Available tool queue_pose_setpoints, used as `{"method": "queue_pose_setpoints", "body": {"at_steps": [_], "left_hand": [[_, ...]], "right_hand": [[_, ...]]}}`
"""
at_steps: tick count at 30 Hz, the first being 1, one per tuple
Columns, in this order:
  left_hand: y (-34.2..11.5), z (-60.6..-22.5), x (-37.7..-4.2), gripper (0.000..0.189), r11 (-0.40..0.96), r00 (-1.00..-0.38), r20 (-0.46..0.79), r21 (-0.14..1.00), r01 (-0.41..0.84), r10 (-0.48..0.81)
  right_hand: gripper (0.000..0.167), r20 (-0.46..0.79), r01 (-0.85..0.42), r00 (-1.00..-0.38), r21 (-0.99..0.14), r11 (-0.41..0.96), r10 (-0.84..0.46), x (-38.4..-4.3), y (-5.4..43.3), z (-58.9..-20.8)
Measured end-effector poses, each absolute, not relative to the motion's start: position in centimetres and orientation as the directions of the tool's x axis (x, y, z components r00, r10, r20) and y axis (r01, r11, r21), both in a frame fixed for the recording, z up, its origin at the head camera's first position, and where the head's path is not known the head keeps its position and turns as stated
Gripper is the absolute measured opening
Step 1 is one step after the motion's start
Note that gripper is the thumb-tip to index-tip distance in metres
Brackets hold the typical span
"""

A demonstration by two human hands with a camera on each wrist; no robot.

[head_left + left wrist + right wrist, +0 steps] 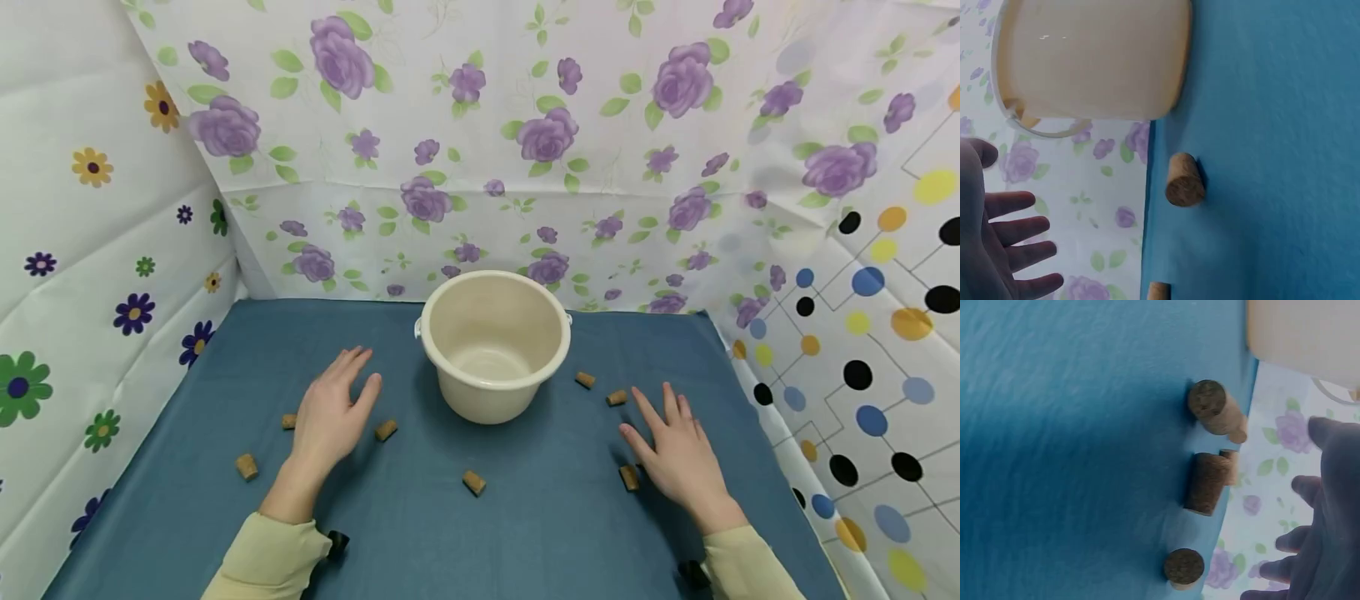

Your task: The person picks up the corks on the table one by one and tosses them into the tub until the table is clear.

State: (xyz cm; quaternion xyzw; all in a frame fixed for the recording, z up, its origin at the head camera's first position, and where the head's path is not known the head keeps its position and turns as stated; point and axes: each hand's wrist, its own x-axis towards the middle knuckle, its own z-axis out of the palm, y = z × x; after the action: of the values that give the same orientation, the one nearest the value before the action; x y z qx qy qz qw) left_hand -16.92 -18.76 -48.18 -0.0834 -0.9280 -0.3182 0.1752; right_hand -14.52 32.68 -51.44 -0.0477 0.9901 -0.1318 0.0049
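Note:
My left hand (330,412) hovers over the blue cloth with its fingers extended and nothing in it. Beside its thumb lies a cork (386,430); another cork (288,422) is partly covered by the hand, and a third cork (247,467) sits farther left. On the other side my right hand (678,458) is held above the cloth, fingers spread, holding nothing. A cork (629,477) lies just left of it, and a cork (617,398) rests near its fingertips. Between the hands, toward the back, stands a cream bucket (487,400).
One cork (473,482) lies in front of the bucket, and one cork (585,380) is to its right. The bucket's handle (1054,132) hangs behind it. Floral sheeting (465,150) rises behind the blue cloth (555,533), with patterned sheets at both sides.

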Motion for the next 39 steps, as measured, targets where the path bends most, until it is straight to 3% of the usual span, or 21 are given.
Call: {"method": "queue_pose_setpoints", "body": {"at_steps": [8,20,30,39], "left_hand": [[-18.0,-47.3,-17.2,0.039,0.698,-0.88,0.468,0.655,0.29,-0.074],[-15.7,-45.1,-18.7,0.036,0.527,-0.841,0.516,0.766,0.368,-0.161],[-13.5,-43.9,-19.7,0.041,0.362,-0.855,0.477,0.848,0.387,-0.205],[-12.0,-44.9,-19.7,0.05,0.155,-0.898,0.374,0.925,0.346,-0.23]], "right_hand": [[0.072,0.014,-0.074,-0.997,-0.293,0.953,-0.073,-14.2,32.3,-50.6],[0.062,-0.067,0.013,-0.998,-0.371,0.928,-0.013,-13.2,32.1,-51.2],[0.063,-0.065,0.027,-0.998,-0.383,0.923,0.002,-13.1,32.4,-50.3],[0.063,-0.088,0.03,-0.996,-0.374,0.927,-0.003,-13.0,32.3,-50.5]]}}
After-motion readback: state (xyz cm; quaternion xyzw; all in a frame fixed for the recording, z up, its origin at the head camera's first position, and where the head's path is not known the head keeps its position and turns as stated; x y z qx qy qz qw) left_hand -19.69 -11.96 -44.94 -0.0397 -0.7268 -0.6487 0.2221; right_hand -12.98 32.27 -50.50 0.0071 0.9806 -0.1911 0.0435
